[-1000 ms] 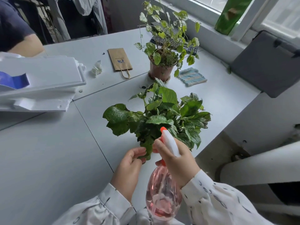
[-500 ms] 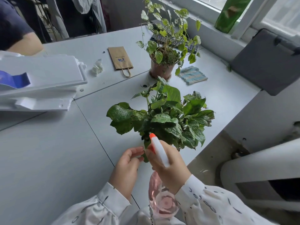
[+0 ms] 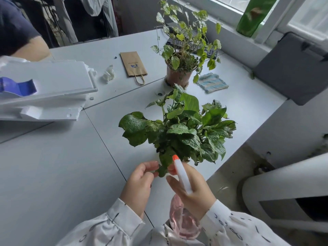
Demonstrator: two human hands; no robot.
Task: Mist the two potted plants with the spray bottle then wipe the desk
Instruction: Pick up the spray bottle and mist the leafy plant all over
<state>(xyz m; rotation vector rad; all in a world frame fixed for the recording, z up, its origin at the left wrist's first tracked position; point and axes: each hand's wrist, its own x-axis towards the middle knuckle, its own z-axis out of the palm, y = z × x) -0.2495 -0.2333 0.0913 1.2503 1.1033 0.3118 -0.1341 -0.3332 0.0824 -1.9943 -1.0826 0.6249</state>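
Right hand [image 3: 193, 190] grips the pink translucent spray bottle [image 3: 184, 221], orange nozzle at the wet broad-leaved green plant [image 3: 179, 132]; left hand [image 3: 140, 181] pinches a low leaf.

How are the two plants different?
The near plant has big dark leaves packed in a bush; the far plant has small pale leaves on long thin stems. The near plant's leaves glisten with drops; the far plant's show none. The far plant's brown pot shows; the near plant's is hidden. Both stand on the desk.
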